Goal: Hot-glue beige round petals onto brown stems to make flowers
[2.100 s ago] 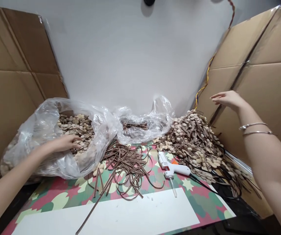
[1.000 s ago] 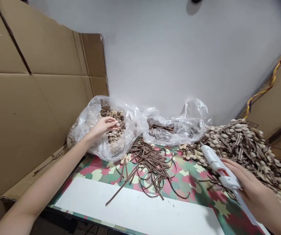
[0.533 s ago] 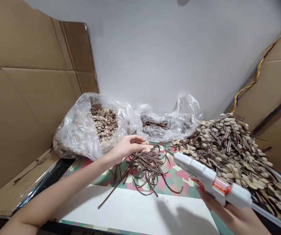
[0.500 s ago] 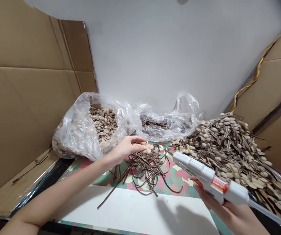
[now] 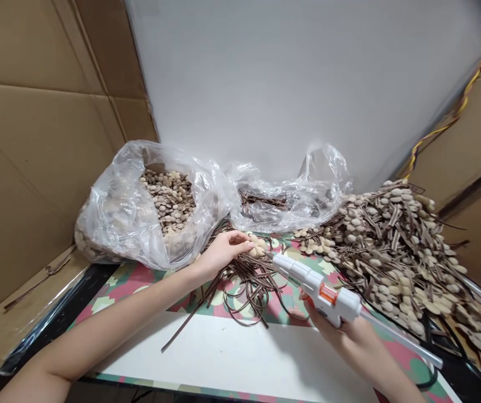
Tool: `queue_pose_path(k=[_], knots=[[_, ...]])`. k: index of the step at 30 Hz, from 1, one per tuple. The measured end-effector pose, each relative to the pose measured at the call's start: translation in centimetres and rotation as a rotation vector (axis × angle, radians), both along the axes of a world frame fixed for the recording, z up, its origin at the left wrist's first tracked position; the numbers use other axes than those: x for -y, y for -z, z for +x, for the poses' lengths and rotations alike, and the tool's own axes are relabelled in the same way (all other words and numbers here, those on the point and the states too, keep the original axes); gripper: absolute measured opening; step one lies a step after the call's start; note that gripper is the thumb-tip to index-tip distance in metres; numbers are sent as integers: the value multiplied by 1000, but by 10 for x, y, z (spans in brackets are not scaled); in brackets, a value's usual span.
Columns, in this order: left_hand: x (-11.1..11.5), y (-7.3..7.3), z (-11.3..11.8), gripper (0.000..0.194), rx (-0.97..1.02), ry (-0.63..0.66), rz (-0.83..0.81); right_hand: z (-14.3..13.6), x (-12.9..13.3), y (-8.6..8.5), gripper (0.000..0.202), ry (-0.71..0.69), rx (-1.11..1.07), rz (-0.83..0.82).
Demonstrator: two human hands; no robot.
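Note:
My left hand point(image 5: 227, 249) pinches a small beige flower-shaped piece point(image 5: 258, 245) between thumb and fingers, above a loose pile of thin brown strips point(image 5: 251, 285). In my right hand point(image 5: 341, 333) is a white glue gun point(image 5: 316, 282) with an orange part, its fingers wrapped round the handle. The gun's nozzle points left and is close to the flower piece; whether they touch is hard to tell. A clear glue stick point(image 5: 404, 338) sticks out of the gun's back end.
An open plastic bag point(image 5: 125, 215) of beige pieces stands at the left, and another bag point(image 5: 307, 210) with brown strips lies behind. At the right is a big heap point(image 5: 391, 246) of beige pieces on strips. Cardboard walls point(image 5: 34, 140) flank the table.
My right hand has brought the glue gun left, its nozzle now close to the flower piece. My left hand stays above the strips. The view has shifted slightly.

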State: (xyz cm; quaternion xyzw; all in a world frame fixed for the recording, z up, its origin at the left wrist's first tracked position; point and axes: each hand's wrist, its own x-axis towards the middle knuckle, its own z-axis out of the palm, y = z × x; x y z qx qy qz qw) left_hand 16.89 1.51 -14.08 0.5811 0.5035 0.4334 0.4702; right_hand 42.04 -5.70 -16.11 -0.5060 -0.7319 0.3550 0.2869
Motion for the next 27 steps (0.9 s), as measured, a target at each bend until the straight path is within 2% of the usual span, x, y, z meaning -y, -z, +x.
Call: queue_pose_path(k=[4,7,13,17,27], knots=[[3,0,1,29,-49,11,60,-3,-3,1,27,-7,-33,-15],[8,-2,3,32,-71,3,93,-5,-5,0,24,-42,-43,44],[13,-4,9,31,-97,-30,126,-5,-6,-4,22,-44,78,164],[14,-5,11,28,-121,-63,169,-5,-5,-3,24,-33,132,166],[15,0,12,29,-124,-54,229,-6,-2,-2,26,-17,126,126]])
